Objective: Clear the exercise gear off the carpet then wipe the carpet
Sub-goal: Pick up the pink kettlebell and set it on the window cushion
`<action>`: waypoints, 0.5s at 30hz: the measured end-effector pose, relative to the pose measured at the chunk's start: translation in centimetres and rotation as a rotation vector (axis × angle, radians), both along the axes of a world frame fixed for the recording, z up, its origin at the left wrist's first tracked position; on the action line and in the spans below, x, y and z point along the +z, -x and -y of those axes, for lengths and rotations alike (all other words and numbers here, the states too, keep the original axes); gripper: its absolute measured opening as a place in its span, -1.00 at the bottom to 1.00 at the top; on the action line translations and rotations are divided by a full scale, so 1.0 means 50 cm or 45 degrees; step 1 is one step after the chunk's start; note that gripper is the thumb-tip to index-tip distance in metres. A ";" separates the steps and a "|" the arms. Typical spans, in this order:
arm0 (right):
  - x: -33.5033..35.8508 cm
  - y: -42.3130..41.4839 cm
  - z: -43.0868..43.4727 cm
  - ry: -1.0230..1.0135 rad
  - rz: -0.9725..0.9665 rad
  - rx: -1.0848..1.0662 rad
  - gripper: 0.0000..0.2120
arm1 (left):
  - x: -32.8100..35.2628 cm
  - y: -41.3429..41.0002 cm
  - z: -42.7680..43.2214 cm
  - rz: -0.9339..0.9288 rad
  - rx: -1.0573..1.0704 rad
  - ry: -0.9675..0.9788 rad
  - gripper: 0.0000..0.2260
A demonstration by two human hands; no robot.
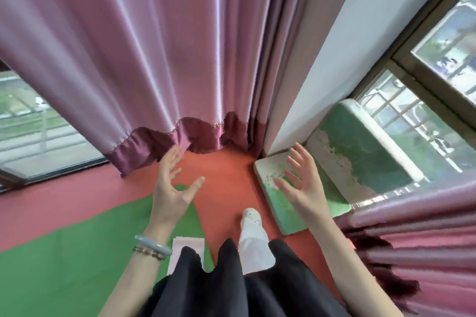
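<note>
Bright, even daylight; it enters through the window (438, 80) at right and a second pane (38, 131) at lower left; the scene outside is washed out and soft. The pink curtain (144, 54) shows satin sheen with pale streaks along its folds; shadows are faint, darkest in the corner behind its hem. Strong wide-angle bending at the edges; the window frame leans steeply. Overall soft focus with blocky smearing; the curtain at lower right (412, 252) is streaked and blurred.
</note>
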State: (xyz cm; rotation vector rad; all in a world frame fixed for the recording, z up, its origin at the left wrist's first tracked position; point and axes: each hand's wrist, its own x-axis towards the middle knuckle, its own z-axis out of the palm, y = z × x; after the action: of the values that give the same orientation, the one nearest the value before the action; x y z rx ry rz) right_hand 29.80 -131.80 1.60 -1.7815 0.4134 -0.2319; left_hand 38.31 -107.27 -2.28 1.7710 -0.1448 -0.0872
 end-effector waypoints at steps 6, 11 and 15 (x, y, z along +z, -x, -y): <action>0.012 -0.221 0.133 -0.006 -0.009 0.361 -0.28 | 0.017 -0.072 0.088 -0.033 0.383 0.001 -0.25; 0.017 -0.378 0.169 -0.014 -0.028 0.706 -0.27 | 0.030 -0.088 0.129 -0.011 0.670 -0.016 -0.30; 0.003 -0.465 0.138 0.006 -0.064 0.939 -0.27 | 0.030 -0.072 0.138 -0.074 0.896 -0.013 -0.33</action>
State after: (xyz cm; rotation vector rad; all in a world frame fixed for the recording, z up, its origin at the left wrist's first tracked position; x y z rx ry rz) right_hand 53.04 -138.69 1.78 -1.8275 -0.2237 0.3321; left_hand 41.93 -114.19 -0.79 1.7361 0.5215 0.3683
